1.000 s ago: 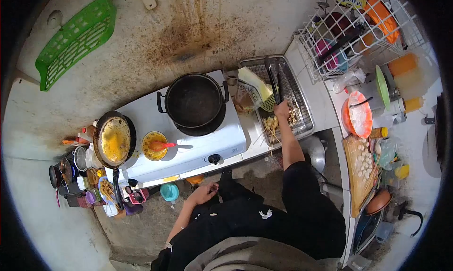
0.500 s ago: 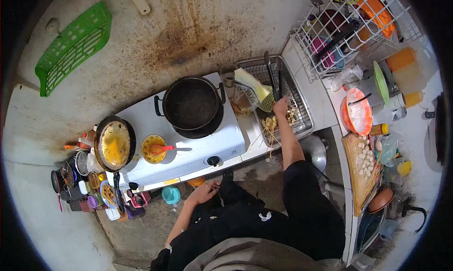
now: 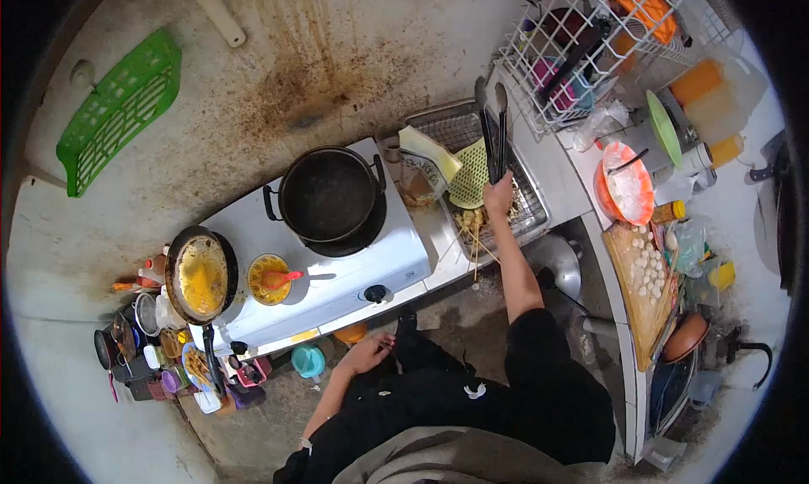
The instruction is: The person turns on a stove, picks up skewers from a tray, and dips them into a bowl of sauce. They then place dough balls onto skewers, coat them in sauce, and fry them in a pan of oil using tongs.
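Note:
My right hand (image 3: 499, 196) is wrapped round the black handles of a pair of tongs (image 3: 493, 138), whose metal tips point up and away from me. Under and around them is a wire-lined metal tray (image 3: 533, 199), with a yellow-green perforated strainer (image 3: 470, 176) inside. Skewers of small pale pieces (image 3: 472, 223) rest at the tray's near edge, their sticks jutting toward me. Low in front of my body hangs my left hand (image 3: 368, 353), its fingers loosely bent and nothing visible in them.
On the white stove (image 3: 337, 277) stand a black two-handled pot (image 3: 327, 193), a frying pan (image 3: 202, 273) with something yellow in it, and a bowl (image 3: 270, 279) with a red spoon. To the right are a wooden board (image 3: 628, 286) with pale rounds and an orange-white bowl (image 3: 625, 185).
The tongs' arms have spread apart, and they have lifted slightly with my right hand. My view has shifted a little. My left hand stays low in front of me.

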Tool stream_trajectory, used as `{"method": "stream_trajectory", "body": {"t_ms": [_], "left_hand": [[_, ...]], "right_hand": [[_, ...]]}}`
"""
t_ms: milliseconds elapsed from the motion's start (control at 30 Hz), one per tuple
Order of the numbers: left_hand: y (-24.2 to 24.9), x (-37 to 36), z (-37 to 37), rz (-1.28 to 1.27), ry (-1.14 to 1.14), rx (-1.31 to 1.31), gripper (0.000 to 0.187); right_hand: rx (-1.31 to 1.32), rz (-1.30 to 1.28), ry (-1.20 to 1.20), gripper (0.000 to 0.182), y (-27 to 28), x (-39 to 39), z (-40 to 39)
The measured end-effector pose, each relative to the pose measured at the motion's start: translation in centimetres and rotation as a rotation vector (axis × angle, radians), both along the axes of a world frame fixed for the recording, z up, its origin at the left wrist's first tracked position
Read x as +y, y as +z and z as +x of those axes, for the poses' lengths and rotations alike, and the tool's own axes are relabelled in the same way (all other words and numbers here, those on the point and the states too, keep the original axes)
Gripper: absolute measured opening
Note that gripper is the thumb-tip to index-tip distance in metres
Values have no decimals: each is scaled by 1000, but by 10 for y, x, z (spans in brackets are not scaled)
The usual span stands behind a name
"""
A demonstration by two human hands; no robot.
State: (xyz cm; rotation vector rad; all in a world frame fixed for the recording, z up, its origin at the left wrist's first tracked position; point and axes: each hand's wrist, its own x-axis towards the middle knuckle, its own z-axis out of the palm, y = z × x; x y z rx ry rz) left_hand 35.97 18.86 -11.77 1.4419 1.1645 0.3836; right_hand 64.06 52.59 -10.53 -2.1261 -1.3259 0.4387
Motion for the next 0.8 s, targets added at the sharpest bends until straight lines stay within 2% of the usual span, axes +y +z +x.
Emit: {"method": "stream_trajectory", "body": {"t_ms": [67, 133, 267, 333, 400, 467, 533, 600, 633, 667, 733, 800], "left_hand": [[5, 13, 7, 35, -34, -13, 24], [23, 28, 17, 62, -35, -68, 22], [54, 61, 28, 47, -50, -157, 17], [70, 81, 27, 420, -6, -132, 15], [98, 98, 23, 554, 140, -127, 18], [133, 106, 21, 583, 308, -127, 28], [153, 109, 22, 626, 406, -204, 45], [163, 108, 17, 614, 410, -206, 58], [166, 104, 12, 601, 404, -148, 62], [170, 97, 6, 596, 430, -86, 57], [165, 78, -13, 498, 448, -98, 42], [155, 51, -37, 506, 577, -115, 35]], "right_hand": [[22, -45, -35, 52, 18, -12, 7], [-85, 182, -20, 51, 25, -26, 15], [-84, 218, 33, 47, 70, -64, 27], [-56, 194, 44, 49, 110, -93, 26], [-170, 318, 161, 48, 139, -122, 31], [-94, 253, 289, 50, 143, -136, 49], [126, 62, 368, 52, 182, -163, 24], [-67, -11, 467, 59, 171, -174, 14], [-36, -21, 521, 63, 168, -182, 1], [59, -87, 618, 62, 185, -191, -23], [18, 12, 870, 57, 196, -206, -65], [80, -160, 1024, 51, 193, -211, -95]]}}
